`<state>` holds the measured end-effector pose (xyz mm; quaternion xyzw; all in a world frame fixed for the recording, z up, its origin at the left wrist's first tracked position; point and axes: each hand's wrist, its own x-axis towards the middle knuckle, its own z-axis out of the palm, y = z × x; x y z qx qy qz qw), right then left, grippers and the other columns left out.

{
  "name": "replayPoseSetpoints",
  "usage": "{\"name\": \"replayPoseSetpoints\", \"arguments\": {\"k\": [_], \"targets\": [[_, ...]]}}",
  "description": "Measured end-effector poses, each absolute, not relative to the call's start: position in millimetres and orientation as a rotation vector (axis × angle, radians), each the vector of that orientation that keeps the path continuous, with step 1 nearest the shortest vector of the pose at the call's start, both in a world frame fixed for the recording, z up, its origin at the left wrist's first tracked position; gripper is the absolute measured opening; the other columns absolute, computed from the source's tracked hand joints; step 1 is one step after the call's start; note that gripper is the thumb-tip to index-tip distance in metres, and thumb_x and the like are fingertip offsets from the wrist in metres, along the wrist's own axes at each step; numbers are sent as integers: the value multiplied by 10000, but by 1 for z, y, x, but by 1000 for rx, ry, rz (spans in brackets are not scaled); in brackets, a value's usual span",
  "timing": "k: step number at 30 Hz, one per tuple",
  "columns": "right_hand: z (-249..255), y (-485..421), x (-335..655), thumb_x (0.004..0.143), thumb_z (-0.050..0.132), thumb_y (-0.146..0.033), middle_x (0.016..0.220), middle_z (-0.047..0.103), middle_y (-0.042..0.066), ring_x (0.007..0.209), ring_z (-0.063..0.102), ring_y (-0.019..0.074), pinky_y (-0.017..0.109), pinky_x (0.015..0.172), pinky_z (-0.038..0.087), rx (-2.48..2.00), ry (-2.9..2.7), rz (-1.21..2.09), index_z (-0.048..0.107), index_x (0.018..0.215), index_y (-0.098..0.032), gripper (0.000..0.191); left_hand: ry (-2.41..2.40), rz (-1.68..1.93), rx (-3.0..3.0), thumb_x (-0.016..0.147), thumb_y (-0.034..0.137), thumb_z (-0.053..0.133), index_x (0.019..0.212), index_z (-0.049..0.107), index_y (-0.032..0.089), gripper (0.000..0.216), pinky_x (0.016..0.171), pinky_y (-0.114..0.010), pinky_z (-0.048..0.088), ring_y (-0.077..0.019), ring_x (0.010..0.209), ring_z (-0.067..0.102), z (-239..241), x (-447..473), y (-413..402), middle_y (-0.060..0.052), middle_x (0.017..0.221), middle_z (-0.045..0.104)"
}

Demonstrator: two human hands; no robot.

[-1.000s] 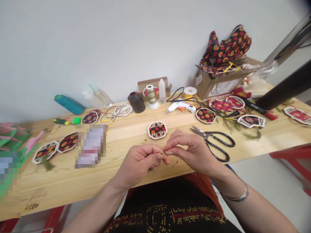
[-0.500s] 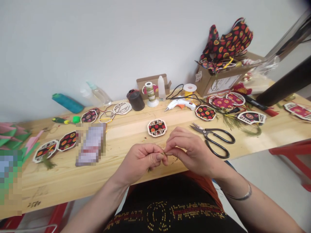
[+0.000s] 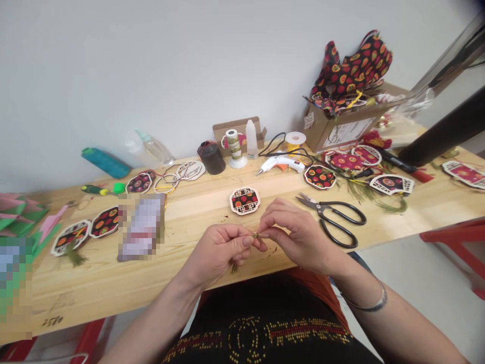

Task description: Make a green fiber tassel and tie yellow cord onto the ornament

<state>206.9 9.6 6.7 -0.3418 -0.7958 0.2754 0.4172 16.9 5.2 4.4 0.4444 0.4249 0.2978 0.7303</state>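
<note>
Over the table's front edge, my left hand (image 3: 229, 247) is closed round a small olive-green tassel (image 3: 234, 268), whose threads hang out below the fingers. My right hand (image 3: 290, 232) pinches at the tassel's top end, its fingertips meeting those of the left; the fine detail between them is too small to make out. Just beyond both hands lies an octagonal ornament (image 3: 244, 200) with a pale lattice frame and dark patterned fabric. Black-handled scissors (image 3: 333, 217) rest to the right of my right hand, blades pointing away to the left.
Along the back stand a black thread cone (image 3: 211, 157), a ribbon spool (image 3: 235, 149), a white bottle (image 3: 251, 139) and a white glue gun (image 3: 282, 163). A cardboard box (image 3: 341, 126) with fabric is at right. More ornaments (image 3: 320, 177) lie on both sides, beside a blurred-out patch (image 3: 143, 227) at left.
My hands stay almost in place, fingertips still together. Slightly more of the tassel's threads show below my left hand. The view has shifted a little.
</note>
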Motion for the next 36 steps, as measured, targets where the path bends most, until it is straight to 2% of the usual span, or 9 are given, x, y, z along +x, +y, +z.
{"name": "replayPoseSetpoints", "arguments": {"k": [5,11,14,26,36], "targets": [[6,11,207,860,515,-127,738,611,31,776,531,148,299,716,443,-884,-1988,700,624,760,-174,155,926,667,970,766,281,666,695,723,139,168,421,-223,252,-67,446,302,4,17,5,-21,548,553],[6,11,209,875,521,-145,860,651,53,847,541,157,320,758,456,-860,-1995,809,654,966,-173,164,919,675,984,759,284,668,676,718,146,169,425,-228,253,-66,443,319,4,17,5,-57,618,635],[7,10,209,884,514,-157,846,657,54,832,530,163,326,749,449,-848,-2036,777,659,993,-172,181,926,671,992,751,292,672,668,719,155,167,424,-234,258,-70,435,329,3,17,6,-50,595,624],[12,4,206,870,491,-120,769,625,50,794,510,169,324,719,381,-932,-2216,522,635,817,-143,156,948,644,969,756,306,677,685,718,151,175,422,-217,243,-60,432,328,-1,16,4,-7,533,559],[5,6,205,819,483,-37,752,615,45,777,492,170,323,714,369,-949,-2202,420,590,790,-131,145,887,688,772,774,247,664,696,677,112,157,445,-184,207,-27,467,336,0,23,1,-46,674,632]]}}
